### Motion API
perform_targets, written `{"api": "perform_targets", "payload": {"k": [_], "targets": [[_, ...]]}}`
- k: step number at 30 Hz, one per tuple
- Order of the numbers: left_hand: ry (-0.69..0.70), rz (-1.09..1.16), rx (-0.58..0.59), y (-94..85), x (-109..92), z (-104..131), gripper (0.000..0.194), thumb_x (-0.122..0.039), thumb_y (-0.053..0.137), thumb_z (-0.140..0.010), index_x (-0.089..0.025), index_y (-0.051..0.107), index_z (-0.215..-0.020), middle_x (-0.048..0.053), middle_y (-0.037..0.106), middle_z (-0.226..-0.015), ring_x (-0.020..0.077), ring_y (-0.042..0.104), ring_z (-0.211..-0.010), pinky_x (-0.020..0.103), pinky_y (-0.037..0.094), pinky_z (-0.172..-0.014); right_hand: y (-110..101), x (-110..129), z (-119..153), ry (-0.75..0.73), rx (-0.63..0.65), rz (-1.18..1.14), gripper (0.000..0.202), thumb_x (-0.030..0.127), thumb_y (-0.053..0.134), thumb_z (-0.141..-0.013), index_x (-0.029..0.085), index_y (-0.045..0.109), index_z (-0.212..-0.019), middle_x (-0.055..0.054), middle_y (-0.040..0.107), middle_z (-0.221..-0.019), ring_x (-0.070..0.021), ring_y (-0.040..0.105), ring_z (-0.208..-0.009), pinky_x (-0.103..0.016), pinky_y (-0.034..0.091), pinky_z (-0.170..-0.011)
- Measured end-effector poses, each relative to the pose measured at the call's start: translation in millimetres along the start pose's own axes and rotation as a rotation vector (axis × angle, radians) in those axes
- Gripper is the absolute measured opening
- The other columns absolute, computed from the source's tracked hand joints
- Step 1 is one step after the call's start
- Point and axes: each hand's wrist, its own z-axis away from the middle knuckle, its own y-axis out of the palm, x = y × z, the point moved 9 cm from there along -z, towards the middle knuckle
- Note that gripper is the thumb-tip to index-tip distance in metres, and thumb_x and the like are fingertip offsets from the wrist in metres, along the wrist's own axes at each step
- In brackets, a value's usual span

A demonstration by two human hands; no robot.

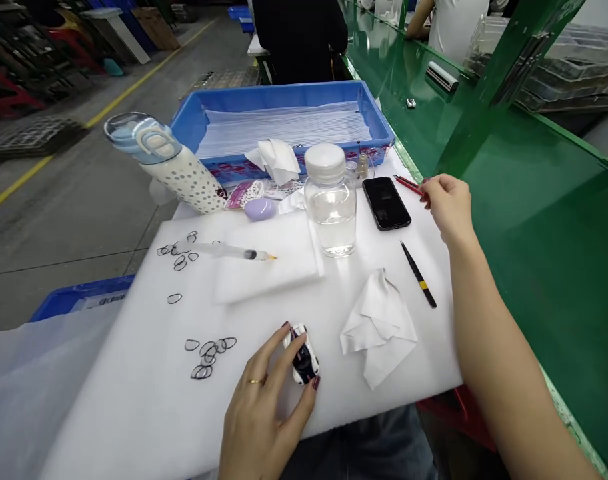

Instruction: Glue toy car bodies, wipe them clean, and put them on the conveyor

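My left hand [271, 393] grips a small white and black toy car [303, 357] on the white foam sheet, thumb at its near end and fingers at its far end. At the right edge of the sheet, my right hand [447, 200] pinches the end of a slim red tool [409, 185] with a dark tip; whether it is a pen or tweezers I cannot tell. Just left of that lies a black phone [387, 203]. Black tweezers [418, 275] with a yellow band lie below the phone. A crumpled white cloth [379, 327] rests right of the car.
A lidded clear jar [331, 213] of liquid stands mid-table, beside a syringe [239, 252] on a folded white cloth [269, 280]. Several black rings [209, 352] lie at left. A dotted bottle [184, 170] leans by a blue bin [284, 93]. A green bench [524, 220] runs along the right.
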Motion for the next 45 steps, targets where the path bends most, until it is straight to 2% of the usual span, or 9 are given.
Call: {"api": "perform_targets", "payload": {"k": [7, 11, 17, 24, 29, 35, 37, 42, 45], "targets": [[-0.025, 0.029, 0.022, 4.8, 4.9, 0.2, 0.041, -0.036, 0.05, -0.098, -0.034, 0.048, -0.139, 0.005, 0.048, -0.147, 0.0286, 0.057, -0.125, 0.044, 0.058, -0.095, 40.7, 41.3, 69.5, 0.022, 0.755, 0.585, 0.042, 0.047, 0.058, -0.087, 0.019, 0.056, -0.056, -0.004, 0.059, -0.06, -0.0153, 0.051, -0.056, -0.031, 0.032, -0.056], [-0.019, 0.034, 0.02, 5.2, 5.0, -1.1, 0.042, -0.035, 0.052, -0.097, -0.034, 0.049, -0.139, 0.006, 0.049, -0.145, 0.029, 0.056, -0.124, 0.044, 0.057, -0.096, 75.5, 47.0, 98.8, -0.081, 0.986, 0.727, 0.03, 0.033, 0.061, -0.081, 0.018, 0.054, -0.056, -0.005, 0.058, -0.062, -0.0154, 0.048, -0.055, -0.031, 0.03, -0.054], [-0.042, 0.073, 0.082, 5.8, 3.6, -1.1, 0.045, -0.033, 0.054, -0.097, -0.035, 0.046, -0.141, 0.007, 0.046, -0.148, 0.031, 0.053, -0.128, 0.049, 0.055, -0.1, 105.0, 91.6, 124.9, -0.36, 1.063, 0.135, 0.02, 0.021, 0.056, -0.075, 0.02, 0.043, -0.061, 0.003, 0.046, -0.058, -0.0114, 0.035, -0.056, -0.029, 0.025, -0.054], [-0.221, 0.29, -0.145, -29.4, 24.9, -10.6, 0.033, -0.038, 0.053, -0.098, -0.036, 0.057, -0.131, 0.003, 0.057, -0.134, 0.0265, 0.059, -0.118, 0.043, 0.049, -0.103, 121.2, 133.7, 181.3, -0.215, 1.434, -0.491, 0.008, 0.021, 0.048, -0.08, 0.02, 0.047, -0.072, 0.005, 0.045, -0.067, -0.0108, 0.041, -0.064, -0.025, 0.034, -0.06], [-0.02, 0.598, 0.283, -21.8, -7.9, -56.0, 0.021, -0.041, 0.057, -0.095, -0.029, 0.07, -0.108, 0.003, 0.067, -0.112, 0.0221, 0.062, -0.105, 0.028, 0.052, -0.09, 113.0, 147.0, 189.8, -0.191, 1.517, -0.675, 0.007, 0.015, 0.048, -0.076, 0.019, 0.045, -0.071, 0.006, 0.039, -0.065, -0.0092, 0.036, -0.062, -0.024, 0.032, -0.059], [-0.038, 0.852, 0.68, -25.5, -34.8, -92.3, 0.034, -0.043, 0.061, -0.09, -0.018, 0.06, -0.067, -0.001, 0.054, -0.067, 0.0141, 0.053, -0.066, 0.023, 0.043, -0.064, 69.5, 133.8, 159.1, -0.263, 1.415, -0.531, 0.006, 0.012, 0.055, -0.078, 0.018, 0.057, -0.079, 0.004, 0.053, -0.071, -0.0095, 0.047, -0.064, -0.024, 0.038, -0.059], [-0.012, 0.886, 0.807, -23.3, -47.1, -101.3, 0.037, -0.044, 0.06, -0.089, -0.017, 0.056, -0.064, -0.002, 0.046, -0.063, 0.0125, 0.045, -0.06, 0.023, 0.037, -0.058, 40.5, 117.9, 123.1, -0.319, 1.16, -0.398, 0.01, 0.016, 0.06, -0.082, 0.018, 0.067, -0.09, -0.001, 0.066, -0.084, -0.0133, 0.058, -0.075, -0.026, 0.045, -0.068], [0.057, 0.983, 0.971, -5.8, -66.1, -112.8, 0.048, -0.05, 0.06, -0.09, -0.018, 0.041, -0.06, -0.003, 0.034, -0.06, 0.0108, 0.032, -0.057, 0.026, 0.026, -0.053, -33.7, 34.6, -0.6, -0.107, -0.011, -0.305, 0.025, 0.039, 0.058, -0.088, 0.019, 0.072, -0.092, -0.004, 0.068, -0.076, -0.0167, 0.062, -0.071, -0.03, 0.05, -0.065], [-0.003, 1.062, 0.948, 10.0, -55.9, -110.5, 0.052, -0.055, 0.06, -0.088, -0.018, 0.036, -0.06, -0.004, 0.029, -0.061, 0.01, 0.028, -0.056, 0.027, 0.021, -0.051, 7.2, 3.4, -34.1, -0.094, -0.042, -0.146, 0.031, 0.04, 0.061, -0.079, 0.016, 0.076, -0.091, -0.009, 0.072, -0.089, -0.0202, 0.065, -0.081, -0.035, 0.052, -0.077]]}}
